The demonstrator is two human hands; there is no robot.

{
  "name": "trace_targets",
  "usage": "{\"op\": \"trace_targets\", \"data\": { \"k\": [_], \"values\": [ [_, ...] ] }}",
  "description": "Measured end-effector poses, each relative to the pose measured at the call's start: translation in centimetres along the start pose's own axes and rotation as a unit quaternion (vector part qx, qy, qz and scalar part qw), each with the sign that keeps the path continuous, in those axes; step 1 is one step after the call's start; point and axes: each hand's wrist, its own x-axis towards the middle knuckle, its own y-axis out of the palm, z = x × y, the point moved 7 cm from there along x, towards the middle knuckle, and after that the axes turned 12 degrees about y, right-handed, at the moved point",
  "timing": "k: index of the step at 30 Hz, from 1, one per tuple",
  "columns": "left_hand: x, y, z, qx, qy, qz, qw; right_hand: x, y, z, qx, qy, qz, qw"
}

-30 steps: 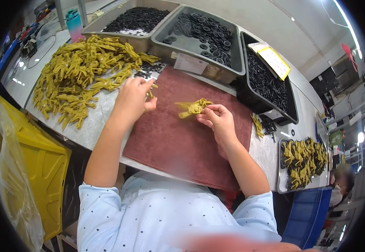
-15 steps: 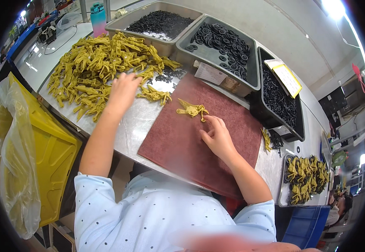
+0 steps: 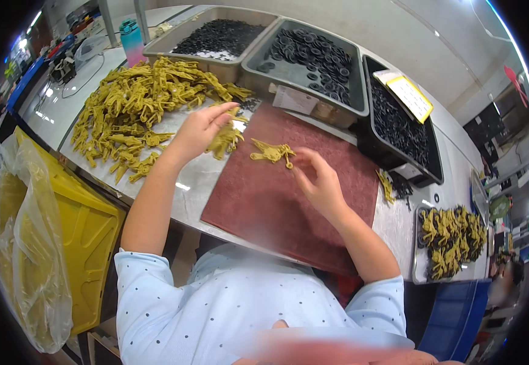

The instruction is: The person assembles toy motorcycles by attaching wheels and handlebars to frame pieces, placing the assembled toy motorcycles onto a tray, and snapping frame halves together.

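Observation:
A yellow plastic part (image 3: 270, 152), with arms and a small ring at one end, lies on the reddish-brown cloth mat (image 3: 258, 207). My right hand (image 3: 320, 182) is just right of it, thumb and fingers curved and apart around its ringed end; I cannot tell if they touch it. My left hand (image 3: 200, 131) hovers by the mat's left edge with its fingers pressed together, and whatever may be in them is hidden. Under and beside it lie loose yellow parts (image 3: 225, 145). A big heap of similar yellow parts (image 3: 149, 91) is on the metal table further left.
Along the back stand a bin of small black pieces (image 3: 216, 36), a grey bin of black wheels (image 3: 313, 55) and a black bin of dark parts (image 3: 398, 128). At right is a tray of yellow-and-black assemblies (image 3: 453, 243). A bottle (image 3: 132, 42) stands back left; a yellow crate (image 3: 85, 237) is below.
My left hand has moved from the heap rightward to the mat's edge, its fingers now pointing right. My right hand stays near the yellow part, its fingers slightly more raised.

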Motion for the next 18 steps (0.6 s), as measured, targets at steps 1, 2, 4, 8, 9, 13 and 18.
{"op": "trace_targets", "data": {
  "k": [1,2,4,8,9,13,18],
  "values": [
    [0.3,1.5,-0.4,-0.004,0.0,0.01,1.0,0.2,0.0,0.9,0.001,0.009,-0.005,1.0],
    [0.4,3.3,-0.7,-0.145,-0.007,0.024,0.989,0.2,-0.4,2.5,0.007,-0.025,-0.028,0.999],
    [0.6,6.4,-1.3,-0.29,-0.014,0.049,0.956,0.1,-1.1,3.2,0.008,-0.049,-0.06,0.997],
    [1.0,12.2,-1.7,-0.359,-0.079,0.149,0.918,0.0,-2.1,1.9,-0.056,-0.13,-0.077,0.987],
    [1.1,13.0,-2.0,-0.363,-0.079,0.156,0.915,-0.4,-2.4,1.5,-0.095,-0.145,-0.094,0.98],
    [1.6,14.6,-5.5,-0.134,0.047,0.172,0.975,-1.2,-4.1,-0.5,-0.096,-0.059,-0.127,0.985],
    [0.6,15.9,-8.5,0.004,0.232,0.091,0.969,-2.4,-5.4,-1.2,-0.007,-0.019,-0.11,0.994]
  ]
}}
